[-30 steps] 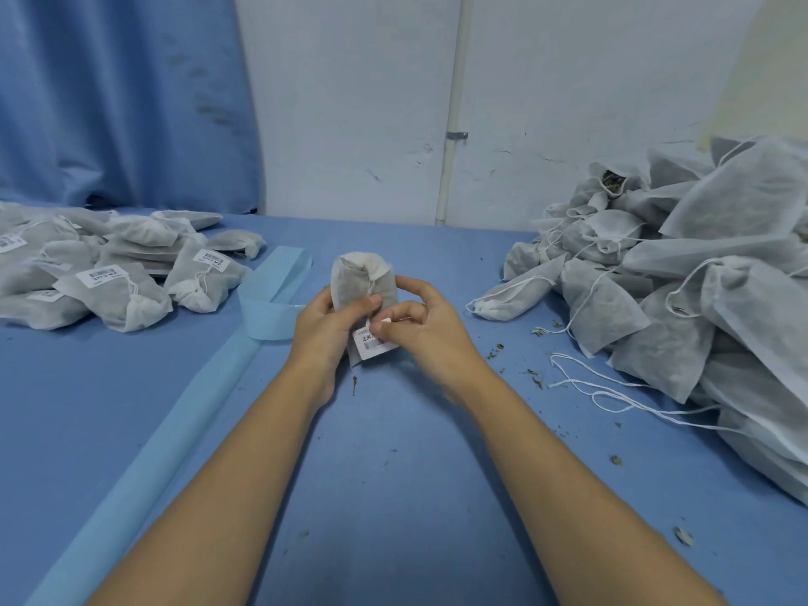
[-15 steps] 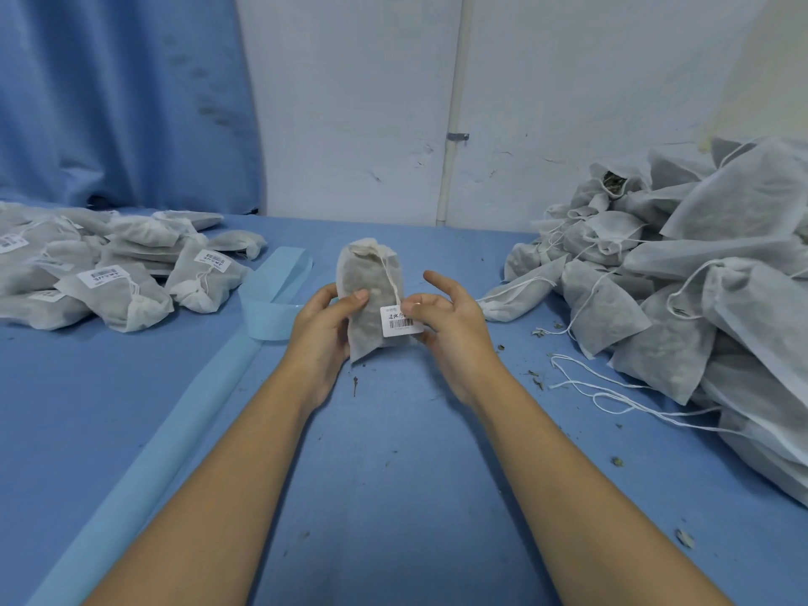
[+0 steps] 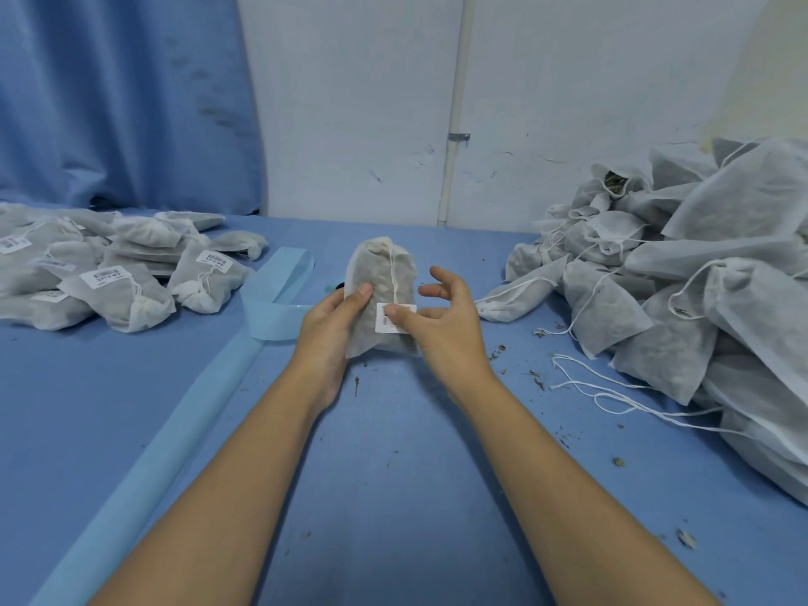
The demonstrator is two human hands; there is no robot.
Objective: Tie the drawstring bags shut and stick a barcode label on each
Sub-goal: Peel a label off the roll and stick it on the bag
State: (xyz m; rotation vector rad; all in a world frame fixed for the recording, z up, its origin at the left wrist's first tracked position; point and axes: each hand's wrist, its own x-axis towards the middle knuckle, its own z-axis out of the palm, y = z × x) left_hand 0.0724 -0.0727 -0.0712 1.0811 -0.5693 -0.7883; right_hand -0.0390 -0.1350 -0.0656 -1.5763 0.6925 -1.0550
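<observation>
A grey-white drawstring bag [image 3: 379, 282] stands upright above the blue table, its tied neck at the top and its white cord running down the front. My left hand [image 3: 332, 330] grips its left side, thumb on the front. A white barcode label [image 3: 393, 318] sits on the bag's lower front. My right hand [image 3: 441, 321] presses its thumb on that label, while its other fingers are spread and loosely bent beside the bag.
A heap of labelled, tied bags [image 3: 109, 273] lies at the left. A big heap of unlabelled bags [image 3: 699, 290] with loose cords [image 3: 612, 387] fills the right. A light blue backing strip [image 3: 266, 308] curls beside my left hand. Herb crumbs dot the table [image 3: 393, 474].
The bag went from bent over to upright. The label moved from my right fingertips onto the bag's front, and my right thumb now presses on it.
</observation>
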